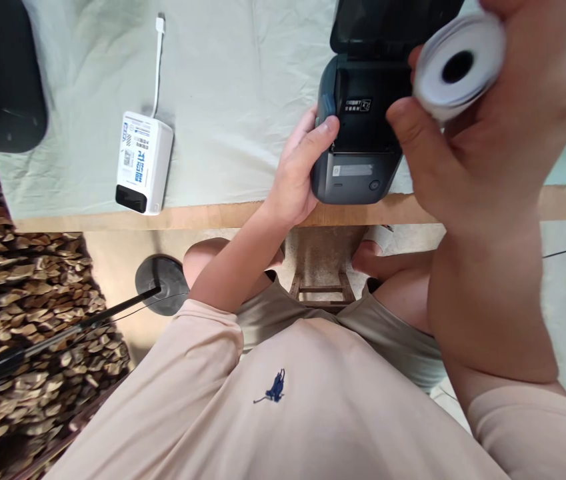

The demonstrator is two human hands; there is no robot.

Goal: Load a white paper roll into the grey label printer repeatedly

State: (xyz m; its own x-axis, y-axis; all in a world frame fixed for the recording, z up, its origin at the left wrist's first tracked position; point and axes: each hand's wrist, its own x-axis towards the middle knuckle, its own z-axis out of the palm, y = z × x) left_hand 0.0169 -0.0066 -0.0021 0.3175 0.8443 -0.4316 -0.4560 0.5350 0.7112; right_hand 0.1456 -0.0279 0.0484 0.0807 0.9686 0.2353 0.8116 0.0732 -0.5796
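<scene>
1. Split firewood (43,287) stands stacked at the far left, next to a surface (243,87) spread with creased pale green cloth; a snagged fold could drag things lying on it.
2. At the surface's left end lies a black zippered case (3,80), well apart from both hands and little at risk.
3. A white power bank (145,163) with a short cable (157,73) lies near the front edge; a careless sweep of the left forearm could send it to the floor (113,260).
4. The left hand (300,167) is partly closed around the left side of a label printer (355,180), its thumb over the rim. The printer sits at the front edge, though whether it rests or is lifted I cannot tell; a slackened grip could let it tip off.
5. The printer's dark lid (377,27) stands open at the far side; a bump could swing it down onto fingers.
6. The right hand (493,153) curls around a white paper roll (430,87), raised over the printer's right side and outside its bay (370,130). Uneven pressure could make the roll slip or unwind.
</scene>
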